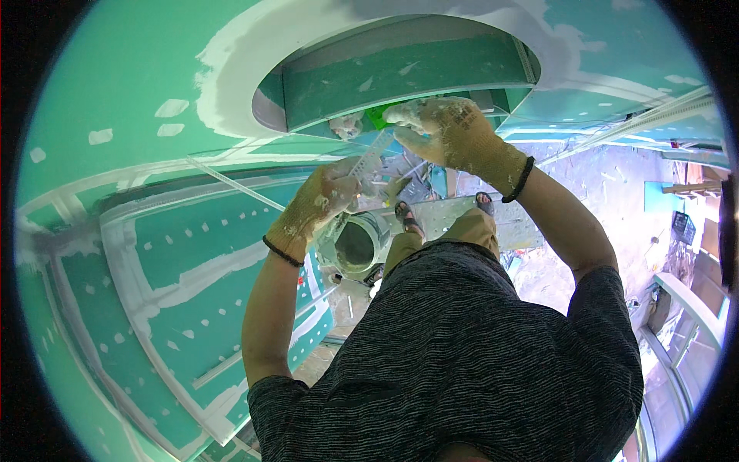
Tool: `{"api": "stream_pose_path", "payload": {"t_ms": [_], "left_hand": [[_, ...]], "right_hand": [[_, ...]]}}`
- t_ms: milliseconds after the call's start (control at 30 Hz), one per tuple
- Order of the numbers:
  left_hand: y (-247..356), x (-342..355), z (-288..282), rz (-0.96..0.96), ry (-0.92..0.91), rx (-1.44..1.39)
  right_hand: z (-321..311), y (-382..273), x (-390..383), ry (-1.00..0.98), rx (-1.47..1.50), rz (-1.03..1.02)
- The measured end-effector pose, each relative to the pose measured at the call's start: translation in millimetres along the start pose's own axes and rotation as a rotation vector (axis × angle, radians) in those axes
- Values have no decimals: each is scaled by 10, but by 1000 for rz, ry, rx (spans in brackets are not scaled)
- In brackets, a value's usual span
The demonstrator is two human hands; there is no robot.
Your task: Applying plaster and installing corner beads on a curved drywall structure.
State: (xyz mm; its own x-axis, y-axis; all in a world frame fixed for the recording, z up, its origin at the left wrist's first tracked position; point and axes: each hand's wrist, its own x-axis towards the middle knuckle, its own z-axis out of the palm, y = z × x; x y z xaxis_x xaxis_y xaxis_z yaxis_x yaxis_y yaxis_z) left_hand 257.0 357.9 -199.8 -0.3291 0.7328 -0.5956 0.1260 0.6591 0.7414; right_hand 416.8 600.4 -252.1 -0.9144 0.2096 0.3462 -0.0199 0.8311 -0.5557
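So, the strip (372,152), a white perforated one, is held up between the two gloves, just under the near edge of the oval opening (400,81) in the green board. Its long axis is tilted, from the left hand (319,202) at the lower end up toward the right hand (458,137).

That slant is kinda the whole thing here: seen from the left fingers, the strip is pointed up and to the right, and its upper end is brought close to the right thumb. The left hand is clearly the nearer one, since the lower end sits right in its grip.

The left fingers are closed around that end. The right thumb and fingers are bent with a small gap showing; whether the strip is pinched there too can't be told. A bright green thing (376,115) is seen by the right fingertips, too covered to be identified.

Farther down, a bucket (379,231) with grey stuff inside is parked by the left end of the plank (448,218), and sandaled feet are planted along the plank's far edge. Off to the left, green panels (169,269) are streaked and dotted with white filler.
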Motion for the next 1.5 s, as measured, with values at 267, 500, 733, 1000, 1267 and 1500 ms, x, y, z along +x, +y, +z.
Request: {"api": "stream_pose_path", "payload": {"t_ms": [267, 500, 733, 1000, 1267, 1500], "left_hand": [[-239, 25, -113, 203, -119, 318], [-393, 10, -29, 38, -147, -157], [-607, 304, -21, 294, -88, 571], [-674, 512, 20, 350, -58, 987], [-1215, 330, 13, 541, 917, 488], [-2432, 653, 66, 5, 749, -211]], "right_hand": [[55, -17, 74, -3, -213, -302], [71, -40, 67, -66, -57, -294], [388, -238, -30, -180, -173, -383], [856, -208, -145, -398, -32, -190], [1857, -83, -65, -531, 1071, 947], [3115, -207, 751, -365, 1262, 1183]]}}
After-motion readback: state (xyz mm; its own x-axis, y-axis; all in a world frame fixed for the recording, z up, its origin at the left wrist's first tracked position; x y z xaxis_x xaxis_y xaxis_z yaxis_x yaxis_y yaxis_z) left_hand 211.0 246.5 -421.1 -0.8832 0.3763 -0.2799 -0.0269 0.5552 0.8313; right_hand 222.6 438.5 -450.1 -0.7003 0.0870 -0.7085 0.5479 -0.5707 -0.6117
